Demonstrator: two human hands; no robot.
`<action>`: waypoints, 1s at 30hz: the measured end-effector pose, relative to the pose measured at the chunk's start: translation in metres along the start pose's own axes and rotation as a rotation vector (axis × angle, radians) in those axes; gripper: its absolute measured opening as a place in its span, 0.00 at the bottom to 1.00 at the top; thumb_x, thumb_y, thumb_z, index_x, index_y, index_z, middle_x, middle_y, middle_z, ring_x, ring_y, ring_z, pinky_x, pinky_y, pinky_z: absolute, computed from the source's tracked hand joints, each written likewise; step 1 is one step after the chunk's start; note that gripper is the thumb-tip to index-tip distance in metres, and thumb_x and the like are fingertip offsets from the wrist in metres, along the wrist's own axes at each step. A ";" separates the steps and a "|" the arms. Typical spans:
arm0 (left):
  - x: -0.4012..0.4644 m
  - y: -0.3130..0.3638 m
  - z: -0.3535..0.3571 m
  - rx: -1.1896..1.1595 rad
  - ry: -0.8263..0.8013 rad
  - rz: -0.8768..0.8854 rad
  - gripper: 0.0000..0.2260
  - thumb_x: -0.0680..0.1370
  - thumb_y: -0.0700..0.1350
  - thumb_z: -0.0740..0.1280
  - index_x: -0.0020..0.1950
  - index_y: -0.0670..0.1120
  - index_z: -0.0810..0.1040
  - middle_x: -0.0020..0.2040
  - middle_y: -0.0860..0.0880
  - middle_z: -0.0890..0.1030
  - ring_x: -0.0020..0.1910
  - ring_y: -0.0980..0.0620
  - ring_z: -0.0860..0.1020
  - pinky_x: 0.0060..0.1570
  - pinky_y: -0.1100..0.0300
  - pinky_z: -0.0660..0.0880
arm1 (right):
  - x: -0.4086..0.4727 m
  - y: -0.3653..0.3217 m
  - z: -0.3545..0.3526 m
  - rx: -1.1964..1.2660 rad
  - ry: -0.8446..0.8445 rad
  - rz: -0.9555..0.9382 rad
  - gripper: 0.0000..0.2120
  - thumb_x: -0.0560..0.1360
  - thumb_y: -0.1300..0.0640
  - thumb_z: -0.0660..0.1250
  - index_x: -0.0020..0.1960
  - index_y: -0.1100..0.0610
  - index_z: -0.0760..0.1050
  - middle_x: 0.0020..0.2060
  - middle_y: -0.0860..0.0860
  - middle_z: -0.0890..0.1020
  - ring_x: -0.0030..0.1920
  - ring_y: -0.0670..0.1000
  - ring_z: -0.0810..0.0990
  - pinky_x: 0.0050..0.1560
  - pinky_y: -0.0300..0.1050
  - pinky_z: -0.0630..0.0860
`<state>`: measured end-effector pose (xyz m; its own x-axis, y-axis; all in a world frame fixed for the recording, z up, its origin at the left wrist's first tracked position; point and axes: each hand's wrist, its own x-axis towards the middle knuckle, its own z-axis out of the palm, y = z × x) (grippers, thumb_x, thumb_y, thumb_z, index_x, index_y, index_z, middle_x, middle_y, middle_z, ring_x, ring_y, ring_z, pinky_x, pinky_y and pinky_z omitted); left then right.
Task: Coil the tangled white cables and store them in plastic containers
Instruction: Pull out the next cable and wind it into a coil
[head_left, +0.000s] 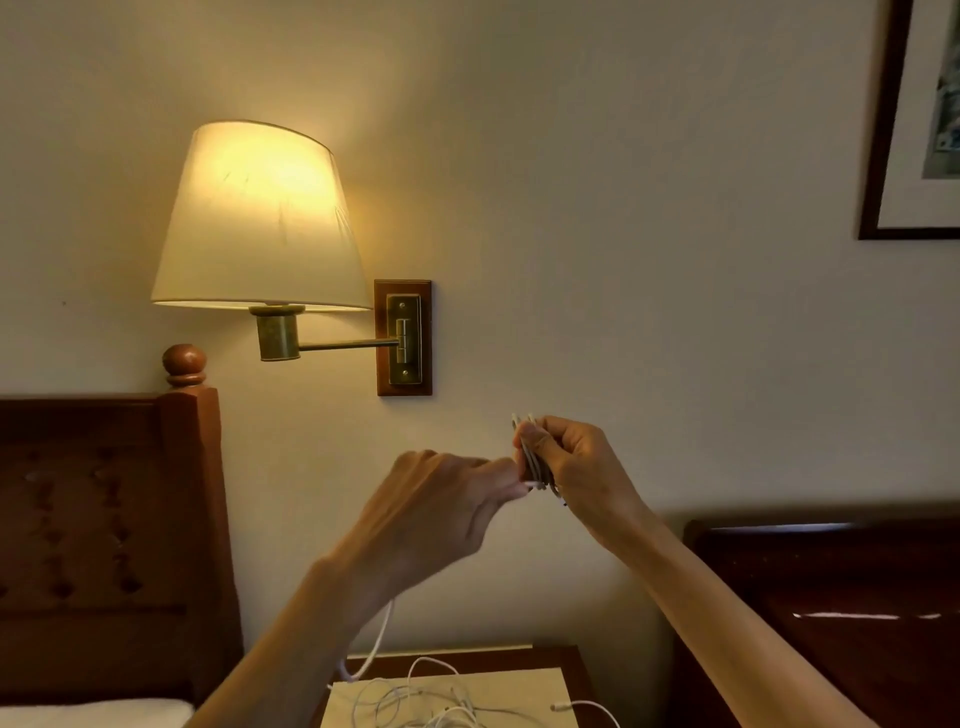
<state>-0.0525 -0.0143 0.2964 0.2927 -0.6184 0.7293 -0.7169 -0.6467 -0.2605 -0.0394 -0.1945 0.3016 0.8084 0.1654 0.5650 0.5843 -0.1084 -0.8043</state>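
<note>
Raised in front of the wall, my right hand (576, 462) grips a small bundle of folded white cable (531, 457) between thumb and fingers. My left hand (441, 509) is just left of it, fingers curled, pinching the cable's loose end at the bundle. A strand of this white cable (382, 639) hangs below my left wrist down to the nightstand. More tangled white cables (436, 706) lie on a pale sheet on the nightstand (576, 670) at the bottom edge. No plastic container is in view.
A lit wall lamp (260, 223) on a brass arm hangs above left. A wooden headboard (104, 519) and white pillow are at left, a dark wooden headboard (831, 597) at right, and a framed picture (914, 119) at top right.
</note>
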 end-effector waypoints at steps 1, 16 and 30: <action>0.003 -0.004 -0.003 0.021 0.027 0.012 0.10 0.82 0.54 0.54 0.45 0.54 0.70 0.28 0.59 0.65 0.23 0.61 0.65 0.27 0.73 0.57 | -0.001 0.001 0.001 -0.028 -0.017 0.000 0.15 0.83 0.57 0.58 0.42 0.61 0.77 0.28 0.50 0.81 0.30 0.48 0.80 0.35 0.38 0.75; 0.001 -0.080 0.026 -0.135 0.218 -0.174 0.19 0.81 0.61 0.53 0.42 0.49 0.72 0.31 0.57 0.72 0.27 0.60 0.70 0.30 0.71 0.63 | -0.001 -0.009 -0.002 0.495 -0.205 0.274 0.17 0.84 0.56 0.53 0.43 0.60 0.74 0.25 0.49 0.66 0.25 0.46 0.63 0.31 0.38 0.66; -0.066 -0.037 0.069 -0.449 -0.556 -0.494 0.19 0.81 0.59 0.57 0.35 0.51 0.74 0.32 0.56 0.75 0.31 0.58 0.71 0.39 0.52 0.73 | 0.015 -0.021 -0.022 0.768 -0.104 0.270 0.13 0.83 0.55 0.55 0.44 0.60 0.72 0.27 0.49 0.71 0.25 0.45 0.70 0.32 0.39 0.73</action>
<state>-0.0017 0.0191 0.2142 0.8193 -0.5174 0.2473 -0.5734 -0.7340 0.3639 -0.0379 -0.2115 0.3309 0.8813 0.3235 0.3446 0.1285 0.5376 -0.8334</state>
